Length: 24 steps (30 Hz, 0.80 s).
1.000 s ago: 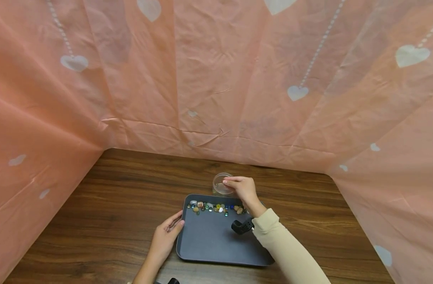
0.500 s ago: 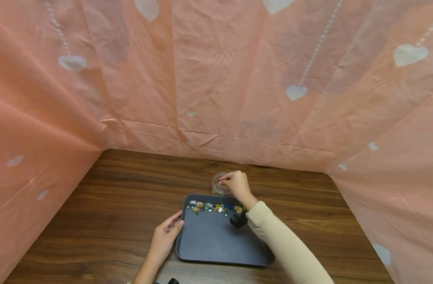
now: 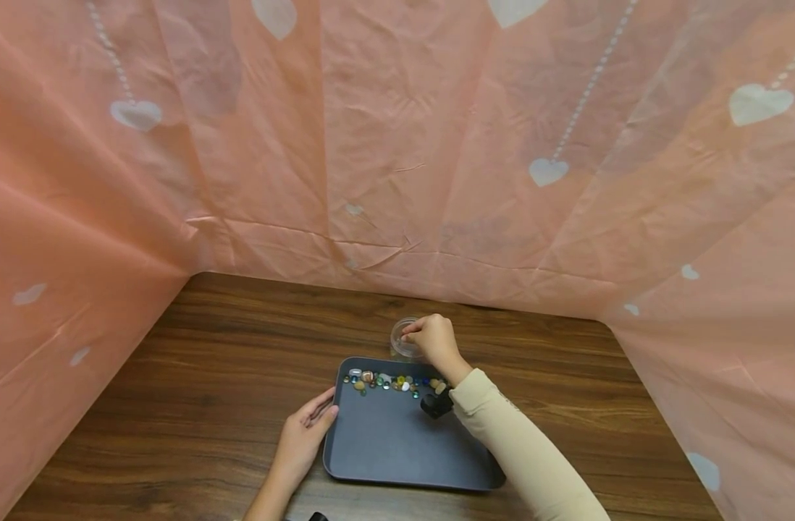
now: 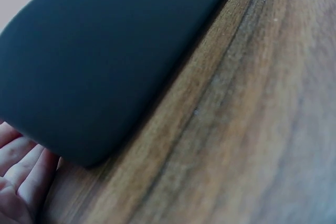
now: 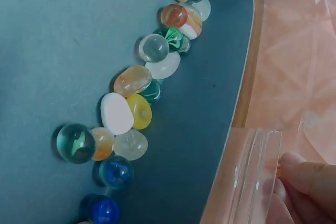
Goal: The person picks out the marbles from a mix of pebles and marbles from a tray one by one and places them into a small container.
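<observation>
1. The right hand [image 3: 431, 337] has its fingers curled over the mouth of the clear cup [image 3: 404, 337]; the right wrist view shows the fingertips [image 5: 307, 174] at the cup's rim with a speck of orange between them, seemingly a small stone pinched there, though too little of it shows to be sure
2. The left hand [image 3: 304, 434] lies relaxed, fingers straight, against the left edge of the dark tray [image 3: 397, 449], grasping nothing, only touching it
3. The cup stands on the counter [image 3: 208, 376] just beyond the tray's far edge, close to the pink curtain [image 3: 397, 159]
4. The marbles and stones [image 3: 392, 380] lie in a loose row along the tray's far side, near the cup
5. To do this well, I judge the fingertips should sit over the middle of the cup's mouth before letting go, low enough that nothing bounces out
6. A light cup so near the edge could tip if knocked, so the hand should not lean on the rim
7. The left hand pressing the tray should keep the row from rolling
</observation>
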Motion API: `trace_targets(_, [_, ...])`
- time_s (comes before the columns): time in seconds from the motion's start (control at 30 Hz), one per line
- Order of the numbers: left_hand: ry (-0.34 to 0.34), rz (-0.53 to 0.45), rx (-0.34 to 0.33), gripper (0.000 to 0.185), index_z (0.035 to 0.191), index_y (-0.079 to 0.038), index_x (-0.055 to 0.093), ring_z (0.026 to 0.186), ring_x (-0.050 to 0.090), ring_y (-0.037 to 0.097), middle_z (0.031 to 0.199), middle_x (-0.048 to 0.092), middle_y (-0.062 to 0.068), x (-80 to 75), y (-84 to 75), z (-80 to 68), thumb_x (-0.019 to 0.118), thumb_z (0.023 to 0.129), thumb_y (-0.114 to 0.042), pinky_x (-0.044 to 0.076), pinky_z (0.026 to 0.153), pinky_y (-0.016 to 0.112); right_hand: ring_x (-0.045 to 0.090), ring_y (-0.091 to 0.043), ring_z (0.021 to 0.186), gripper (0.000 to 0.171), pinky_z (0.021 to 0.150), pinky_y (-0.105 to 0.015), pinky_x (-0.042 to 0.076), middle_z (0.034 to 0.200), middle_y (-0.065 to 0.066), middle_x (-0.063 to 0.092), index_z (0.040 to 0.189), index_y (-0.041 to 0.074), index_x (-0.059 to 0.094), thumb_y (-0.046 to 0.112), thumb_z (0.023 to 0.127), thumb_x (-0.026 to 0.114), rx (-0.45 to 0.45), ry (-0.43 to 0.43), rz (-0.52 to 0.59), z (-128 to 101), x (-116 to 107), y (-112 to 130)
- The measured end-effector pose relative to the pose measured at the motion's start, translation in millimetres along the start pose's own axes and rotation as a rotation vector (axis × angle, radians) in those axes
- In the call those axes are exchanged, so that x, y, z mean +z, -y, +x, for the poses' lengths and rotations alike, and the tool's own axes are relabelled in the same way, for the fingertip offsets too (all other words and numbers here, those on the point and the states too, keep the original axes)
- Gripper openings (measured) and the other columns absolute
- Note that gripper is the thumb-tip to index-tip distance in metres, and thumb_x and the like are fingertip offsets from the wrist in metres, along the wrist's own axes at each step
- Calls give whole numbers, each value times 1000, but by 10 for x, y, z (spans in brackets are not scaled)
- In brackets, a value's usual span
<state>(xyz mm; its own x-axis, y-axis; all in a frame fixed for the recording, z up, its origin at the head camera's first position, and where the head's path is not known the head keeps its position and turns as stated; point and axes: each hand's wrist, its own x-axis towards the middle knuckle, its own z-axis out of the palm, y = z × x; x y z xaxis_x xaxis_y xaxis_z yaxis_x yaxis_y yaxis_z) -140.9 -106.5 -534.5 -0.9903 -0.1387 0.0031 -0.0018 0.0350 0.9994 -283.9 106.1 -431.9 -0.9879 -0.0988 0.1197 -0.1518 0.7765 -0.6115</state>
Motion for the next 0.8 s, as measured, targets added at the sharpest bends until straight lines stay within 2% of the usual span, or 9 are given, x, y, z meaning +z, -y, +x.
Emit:
trace_targets(0.13, [0, 10, 24, 40, 132, 10, 58, 126, 58, 40, 133, 60, 29, -4, 6, 3, 63, 97, -11, 51, 95, 13, 72, -23, 86, 4, 62, -21, 49, 85, -8, 79, 79, 7, 81, 11, 81, 80, 20, 4, 21, -3, 4, -2])
trace_targets(0.27, [-5, -1, 8, 41, 132, 8, 58, 126, 58, 39, 134, 60, 27, -7, 8, 5, 64, 96, -10, 51, 95, 12, 71, -20, 82, 5, 58, -17, 46, 88, -9, 79, 82, 7, 82, 11, 82, 80, 51, 6, 63, -14, 3, 2])
trace_targets(0.43, [-2, -4, -2, 42, 133, 7, 58, 127, 57, 37, 135, 60, 26, -13, 2, -5, 65, 96, -11, 51, 98, 16, 70, -18, 78, 9, 57, -16, 49, 89, -12, 78, 84, 6, 81, 13, 81, 82, 88, -25, 218, -74, -2, 54])
trace_targets(0.6, [-9, 4, -3, 42, 133, 7, 58, 127, 57, 37, 135, 60, 26, -28, -19, -15, 65, 96, -12, 50, 97, 13, 72, -20, 85, 10, 65, -20, 55, 90, -11, 79, 86, 4, 81, 12, 81, 82, 60, -23, 352, -179, 42, 177])
trace_targets(0.73, [-8, -3, 0, 42, 133, 7, 58, 128, 57, 37, 135, 60, 26, -35, -22, -16, 65, 96, -12, 49, 96, 11, 68, -10, 76, 8, 60, -18, 50, 90, -12, 78, 87, 2, 80, 7, 81, 80, 27, 38, 408, -276, 152, 251])
trace_targets(0.8, [-3, -9, 6, 43, 133, 8, 57, 128, 57, 38, 135, 59, 27, -34, -22, -17, 65, 96, -12, 50, 96, 11, 68, -11, 75, 9, 59, -17, 50, 90, -14, 78, 88, -1, 79, 5, 81, 79, 2, 64, 418, -323, 218, 269])
